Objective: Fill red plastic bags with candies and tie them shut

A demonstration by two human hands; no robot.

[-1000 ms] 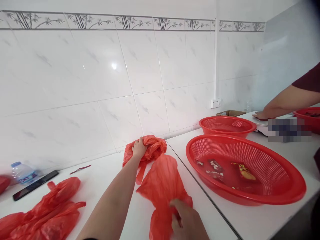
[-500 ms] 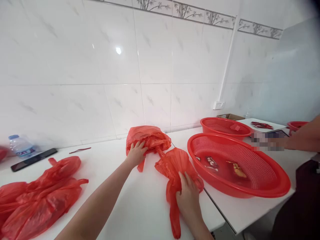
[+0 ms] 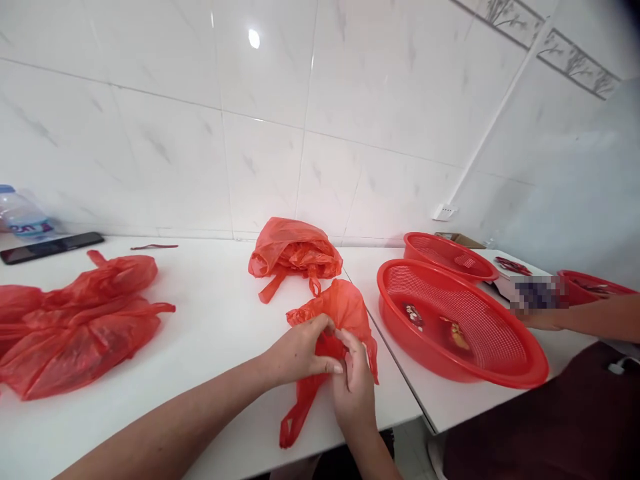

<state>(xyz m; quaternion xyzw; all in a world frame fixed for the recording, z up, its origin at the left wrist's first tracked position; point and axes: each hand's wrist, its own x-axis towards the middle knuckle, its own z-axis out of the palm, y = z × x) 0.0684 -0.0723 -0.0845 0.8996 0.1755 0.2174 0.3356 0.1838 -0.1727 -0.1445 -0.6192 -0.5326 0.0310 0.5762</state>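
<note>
Both my hands meet on a red plastic bag (image 3: pixel 345 307) near the front edge of the white table (image 3: pixel 220 320). My left hand (image 3: pixel 300 350) pinches the bag's mouth with closed fingers. My right hand (image 3: pixel 355 387) grips the same bag from below, and one handle hangs down toward the table edge. A second crumpled red bag (image 3: pixel 293 253) lies just behind, touched by neither hand.
A heap of red bags (image 3: pixel 75 320) lies at the left. A large red basket (image 3: pixel 460 327) with small packets stands at the right, a smaller red basket (image 3: pixel 450 257) behind it. A phone (image 3: pixel 50 248) and water bottle (image 3: pixel 23 217) are far left. Another person's arm (image 3: pixel 580 317) rests at right.
My left hand let go of the far crumpled bag and came back to the near bag, joining my right hand on it. The view tilted down and left.
</note>
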